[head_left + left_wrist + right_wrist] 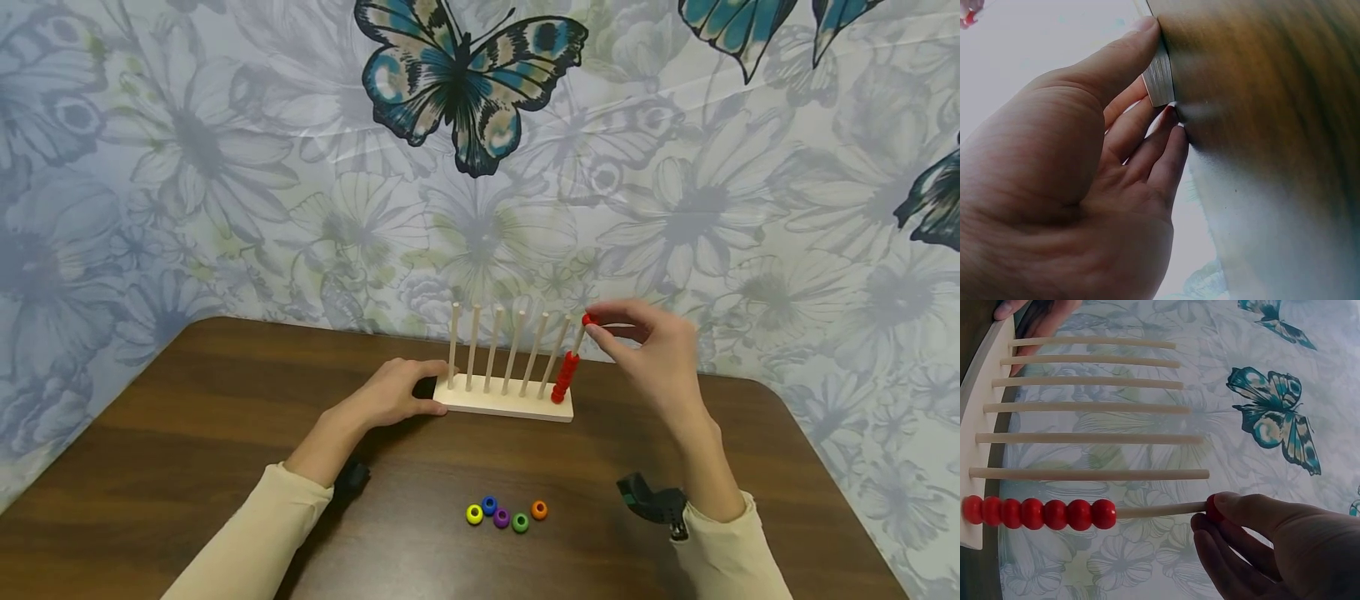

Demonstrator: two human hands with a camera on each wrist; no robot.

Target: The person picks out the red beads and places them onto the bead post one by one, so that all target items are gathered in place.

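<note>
A pale wooden pegboard with several upright pegs stands on the table. My left hand grips its left end, the thumb on the near side and the fingers behind; the left wrist view shows the board's end between them. Thumb and fingers of my right hand pinch a red bead at the tip of the rightmost peg. Lower on that peg sits a stack of red beads, with bare peg between stack and pinched bead. The other pegs carry no beads.
Nearer on the brown table lie several loose beads: yellow, blue, purple, green and orange. Behind the table hangs a floral backdrop with butterflies.
</note>
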